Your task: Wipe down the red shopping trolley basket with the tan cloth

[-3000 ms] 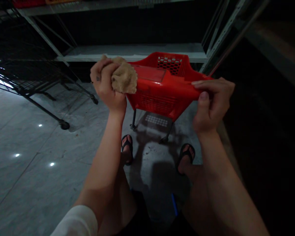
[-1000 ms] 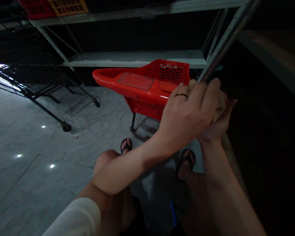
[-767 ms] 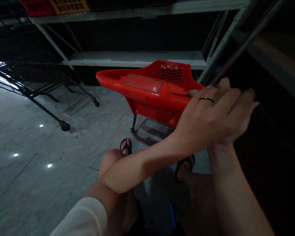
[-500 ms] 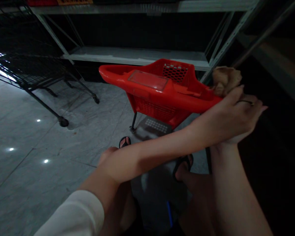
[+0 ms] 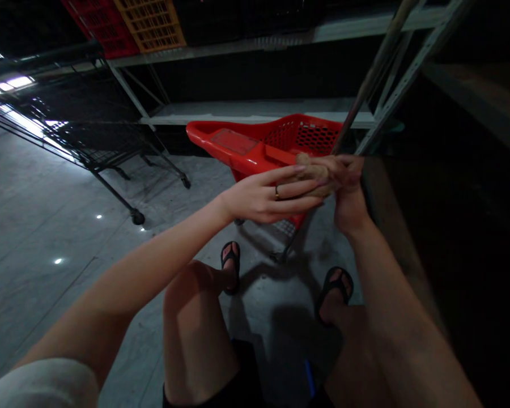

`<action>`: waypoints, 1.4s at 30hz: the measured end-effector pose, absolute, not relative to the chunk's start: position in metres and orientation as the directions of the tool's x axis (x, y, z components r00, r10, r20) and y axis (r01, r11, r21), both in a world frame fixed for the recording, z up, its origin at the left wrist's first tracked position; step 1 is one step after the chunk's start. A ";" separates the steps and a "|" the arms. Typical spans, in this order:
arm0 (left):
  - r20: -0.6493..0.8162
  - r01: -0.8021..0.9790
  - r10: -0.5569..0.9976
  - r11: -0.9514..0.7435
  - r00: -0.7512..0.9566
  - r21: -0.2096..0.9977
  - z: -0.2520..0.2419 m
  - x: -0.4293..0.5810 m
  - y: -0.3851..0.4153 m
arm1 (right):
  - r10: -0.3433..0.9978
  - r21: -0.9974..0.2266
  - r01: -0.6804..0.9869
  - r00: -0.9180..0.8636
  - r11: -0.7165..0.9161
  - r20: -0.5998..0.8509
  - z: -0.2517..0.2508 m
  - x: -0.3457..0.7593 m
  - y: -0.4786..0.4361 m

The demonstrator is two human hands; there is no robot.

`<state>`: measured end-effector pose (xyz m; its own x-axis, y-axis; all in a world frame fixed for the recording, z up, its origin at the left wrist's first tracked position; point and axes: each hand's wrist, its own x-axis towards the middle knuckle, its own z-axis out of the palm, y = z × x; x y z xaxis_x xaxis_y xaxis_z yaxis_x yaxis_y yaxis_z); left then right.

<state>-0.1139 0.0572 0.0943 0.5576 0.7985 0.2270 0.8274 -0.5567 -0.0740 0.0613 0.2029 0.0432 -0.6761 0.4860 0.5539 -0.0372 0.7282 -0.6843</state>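
A crumpled brown cloth (image 5: 312, 170) is bunched between my two hands, in front of the red plastic shopping cart (image 5: 240, 141). My left hand (image 5: 272, 195), with a dark ring on one finger, lays its fingers over the cloth from the left and presses on it. From the right, my right hand (image 5: 344, 173) grips the same cloth with bent fingers. Both hands overlap the near right edge of the cart, hiding part of its rim. Whether the cloth touches the cart I cannot tell.
To the left stands a dark wire cart (image 5: 89, 136) on wheels. White metal shelving (image 5: 255, 110) spans the back, holding a red crate (image 5: 106, 28) and a yellow crate (image 5: 151, 25). A long pole (image 5: 368, 85) leans behind my right hand. My sandalled feet rest on the grey floor (image 5: 68, 317).
Both hands have moved left with the cloth; my left hand, earlier crossed over my right wrist, is now on the cloth. The view has tilted up, showing more of the crates.
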 end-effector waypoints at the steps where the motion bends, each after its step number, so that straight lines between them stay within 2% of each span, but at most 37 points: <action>1: 0.215 0.844 0.820 -0.534 0.530 -0.043 0.094 -0.124 0.050 | 0.504 -0.697 -0.053 -0.652 0.715 0.567 0.041 0.058 0.201; 4: 0.388 0.891 0.810 -0.447 0.439 -0.076 0.082 -0.155 0.032 | 0.573 -0.778 -0.121 -0.609 0.616 0.548 0.040 0.051 0.197; 6: 0.590 0.931 0.727 -0.335 0.351 -0.141 0.066 -0.174 0.023 | 0.613 -0.830 -0.186 -0.594 0.526 0.522 0.043 0.049 0.197; 8: 0.762 0.968 0.600 -0.198 0.243 -0.152 0.051 -0.189 0.020 | 0.616 -0.830 -0.269 -0.568 0.488 0.546 0.047 0.049 0.197; 11: 0.856 1.000 0.516 -0.024 0.021 -0.010 0.039 -0.201 0.027 | 0.602 -0.787 -0.340 -0.509 0.516 0.615 0.050 0.053 0.200; 14: 0.868 0.977 0.449 0.085 -0.212 0.194 0.043 -0.208 0.044 | 0.640 -0.799 -0.305 -0.481 0.519 0.599 0.050 0.062 0.208; 17: 0.891 0.930 0.269 0.148 -0.365 0.336 0.048 -0.213 0.061 | 0.658 -0.788 -0.180 -0.460 0.589 0.597 0.051 0.077 0.216; 19: 0.890 0.905 0.189 0.183 -0.415 0.383 0.049 -0.207 0.069 | 0.647 -0.715 0.016 -0.440 0.699 0.623 0.056 0.089 0.215; 22: 0.900 0.913 0.177 0.166 -0.399 0.372 0.050 -0.172 0.073 | 0.574 -0.467 0.333 -0.448 0.819 0.686 0.068 0.102 0.205; 25: 0.927 0.957 0.237 0.087 -0.290 0.277 0.054 -0.114 0.075 | 0.553 -0.311 0.498 -0.471 0.810 0.687 0.080 0.108 0.192; 27: 0.936 0.984 0.305 0.062 -0.178 0.167 0.056 -0.070 0.081 | 0.618 -0.311 0.586 -0.445 0.748 0.648 0.087 0.110 0.188; 29: 0.917 0.994 0.387 0.076 -0.096 0.072 0.058 -0.032 0.093 | 0.675 -0.363 0.615 -0.404 0.700 0.617 0.092 0.112 0.186; 32: 0.820 0.997 0.571 0.073 -0.036 -0.007 0.057 0.005 0.114 | 0.679 -0.442 0.538 -0.396 0.717 0.618 0.098 0.118 0.184; 34: 0.752 0.999 0.659 0.010 0.016 -0.030 0.057 0.009 0.121 | 0.662 -0.478 0.470 -0.402 0.742 0.633 0.100 0.121 0.183; 36: 0.733 0.997 0.676 -0.058 0.072 -0.045 0.054 -0.001 0.118 | 0.668 -0.500 0.454 -0.375 0.737 0.643 0.099 0.123 0.183; 38: 0.758 0.998 0.649 -0.064 0.062 -0.027 0.050 -0.025 0.106 | 0.686 -0.485 0.516 -0.331 0.706 0.648 0.095 0.123 0.186; 42: 0.846 0.990 0.516 0.074 -0.138 0.116 0.040 -0.094 0.071 | 0.674 -0.365 0.641 -0.336 0.675 0.658 0.083 0.123 0.199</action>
